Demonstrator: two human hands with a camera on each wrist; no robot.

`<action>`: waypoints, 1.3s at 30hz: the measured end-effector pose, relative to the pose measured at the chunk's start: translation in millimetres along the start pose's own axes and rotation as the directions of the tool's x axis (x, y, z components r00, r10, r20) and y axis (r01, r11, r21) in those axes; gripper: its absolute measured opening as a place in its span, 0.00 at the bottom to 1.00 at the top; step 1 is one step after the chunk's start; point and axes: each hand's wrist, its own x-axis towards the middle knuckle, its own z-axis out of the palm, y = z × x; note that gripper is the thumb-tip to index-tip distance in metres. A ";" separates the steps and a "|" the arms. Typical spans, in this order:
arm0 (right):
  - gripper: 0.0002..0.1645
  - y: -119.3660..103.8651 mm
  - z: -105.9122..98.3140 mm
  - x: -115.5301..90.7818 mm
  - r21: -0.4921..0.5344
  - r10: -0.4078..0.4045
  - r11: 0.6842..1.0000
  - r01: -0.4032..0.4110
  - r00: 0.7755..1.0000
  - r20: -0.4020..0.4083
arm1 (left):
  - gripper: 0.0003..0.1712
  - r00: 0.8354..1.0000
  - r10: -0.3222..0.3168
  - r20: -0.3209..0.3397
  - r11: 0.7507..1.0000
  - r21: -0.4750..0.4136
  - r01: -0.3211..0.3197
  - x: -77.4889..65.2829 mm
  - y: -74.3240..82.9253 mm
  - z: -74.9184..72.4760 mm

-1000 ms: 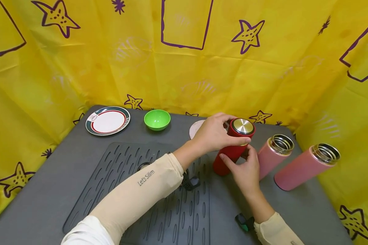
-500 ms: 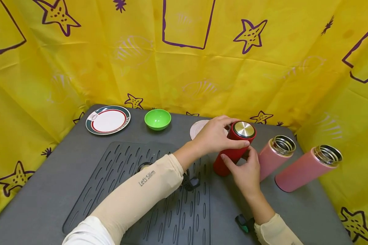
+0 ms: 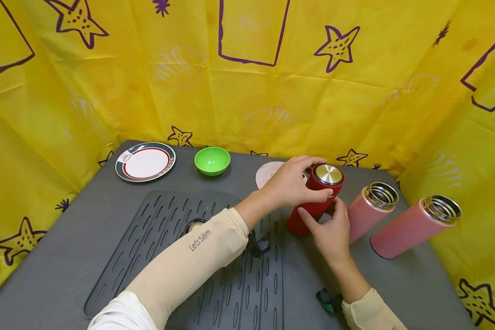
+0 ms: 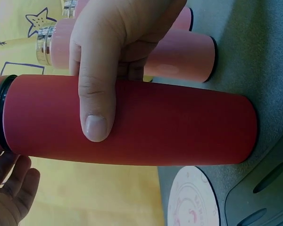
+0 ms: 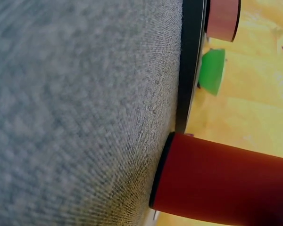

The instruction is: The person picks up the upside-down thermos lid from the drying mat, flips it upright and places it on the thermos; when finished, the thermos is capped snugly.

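Observation:
A red vacuum flask (image 3: 298, 220) stands upright on the grey table, right of the ridged mat. Its red lid (image 3: 329, 175) has a shiny metal disc on top. My left hand (image 3: 286, 183) grips the lid from the left, thumb in front and fingers behind. Lower down, my right hand (image 3: 332, 233) holds the flask's body from the right; the left wrist view shows its thumb (image 4: 96, 108) laid across the red wall. A black ring (image 4: 4, 113) marks the joint between lid and body there. In the right wrist view only the flask's lower part (image 5: 212, 179) appears.
Two lidless pink flasks (image 3: 367, 213) (image 3: 408, 229) stand at the right. A drying mat (image 3: 239, 284) bears a round item (image 3: 195, 223), partly behind my left sleeve. Behind are a rimmed plate (image 3: 146, 161), a green bowl (image 3: 212, 161) and a pale pink disc (image 3: 266, 174).
My left thumb has slid slightly left along the front of the lid while its fingertips have shifted right behind it. My right hand has kept its hold on the flask.

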 end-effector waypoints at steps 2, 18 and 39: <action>0.41 -0.5 0.0 -0.7 -0.002 0.002 1.000 -0.002 1.000 -0.001 | 0.38 1.000 -0.001 -0.004 1.000 -0.003 0.001 -0.3 -0.7 1.9; 0.42 -1.5 0.5 -1.5 -0.008 0.008 1.000 -0.008 1.000 -0.004 | 0.40 0.993 -0.017 -0.119 0.986 -0.166 -0.003 -4.1 -7.7 17.0; 0.37 1.3 1.1 -0.9 -0.009 -0.035 0.999 0.035 0.999 -0.015 | 0.44 0.983 -0.057 -0.174 0.964 -0.265 0.008 -7.5 -6.9 28.7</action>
